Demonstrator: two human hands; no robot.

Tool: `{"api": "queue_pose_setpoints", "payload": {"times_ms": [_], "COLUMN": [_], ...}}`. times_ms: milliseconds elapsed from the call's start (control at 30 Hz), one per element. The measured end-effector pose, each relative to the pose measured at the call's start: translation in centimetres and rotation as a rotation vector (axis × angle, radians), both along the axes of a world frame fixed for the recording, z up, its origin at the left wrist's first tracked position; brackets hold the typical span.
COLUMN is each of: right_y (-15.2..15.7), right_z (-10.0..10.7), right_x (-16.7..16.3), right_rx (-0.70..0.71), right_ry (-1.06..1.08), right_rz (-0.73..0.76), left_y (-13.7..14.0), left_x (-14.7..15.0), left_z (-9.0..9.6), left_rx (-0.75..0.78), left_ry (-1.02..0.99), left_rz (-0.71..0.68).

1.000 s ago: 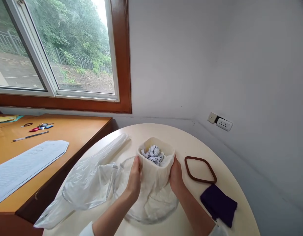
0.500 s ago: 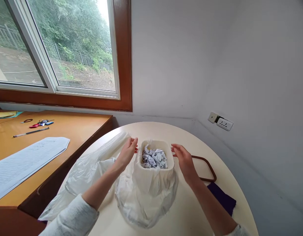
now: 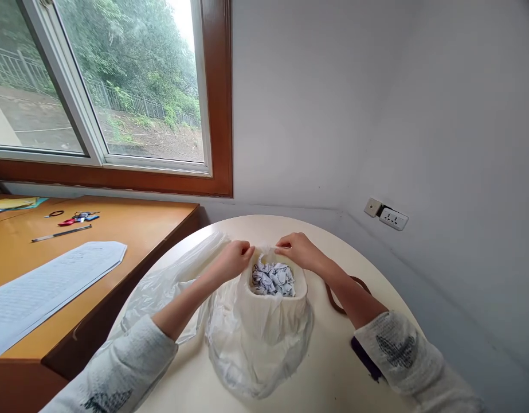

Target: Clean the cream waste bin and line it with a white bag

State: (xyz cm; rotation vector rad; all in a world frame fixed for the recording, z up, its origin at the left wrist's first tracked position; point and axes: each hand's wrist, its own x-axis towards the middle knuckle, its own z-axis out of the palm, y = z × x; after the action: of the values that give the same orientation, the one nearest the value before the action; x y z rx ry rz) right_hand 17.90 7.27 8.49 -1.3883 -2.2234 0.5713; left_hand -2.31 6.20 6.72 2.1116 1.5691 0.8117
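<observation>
A small cream-white bin (image 3: 301, 281) stands on the round table, filled with crumpled paper (image 3: 273, 279). A thin translucent plastic bag (image 3: 264, 358) lines it, folded over the near rim and spread around its base. At the far left corner of the rim, my left hand (image 3: 235, 260) is closed in a pinch on the bag's edge. My right hand (image 3: 302, 250) reaches over the far right side, its thumb and fingers closed on the bag along the back rim. The fingertips of both hands are partly hidden.
More crumpled translucent plastic (image 3: 161, 292) lies on the round table (image 3: 328, 378) at left. A brown rounded frame (image 3: 334, 301) and a dark purple cloth (image 3: 366, 357) are partly under my right arm. The wooden desk (image 3: 161, 215) holds paper sheets (image 3: 58, 287), a pen (image 3: 61, 233) and keys (image 3: 80, 217).
My right hand has moved from beside the bin to its far rim and closed on the bag. My left hand has moved right onto the rim and closed.
</observation>
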Motion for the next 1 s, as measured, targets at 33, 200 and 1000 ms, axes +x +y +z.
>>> {"api": "queue_pose_setpoints", "payload": {"times_ms": [33, 200, 1000], "right_y": [-0.1, -0.7, -0.6], "right_z": [0.0, 0.1, -0.4], "right_x": [0.2, 1.2, 0.0], "right_rx": [0.004, 0.029, -0.087], "right_ry": [-0.009, -0.096, -0.237], "right_rz": [-0.021, -0.118, -0.068], "left_y": [-0.1, -0.9, -1.1], "left_x": [0.0, -0.6, 1.9], "left_z": [0.2, 0.9, 1.4], "left_rx": [-0.001, -0.036, -0.079], "left_ry": [0.011, 0.050, 0.120], "left_rz": [-0.006, -0.047, -0.113]}}
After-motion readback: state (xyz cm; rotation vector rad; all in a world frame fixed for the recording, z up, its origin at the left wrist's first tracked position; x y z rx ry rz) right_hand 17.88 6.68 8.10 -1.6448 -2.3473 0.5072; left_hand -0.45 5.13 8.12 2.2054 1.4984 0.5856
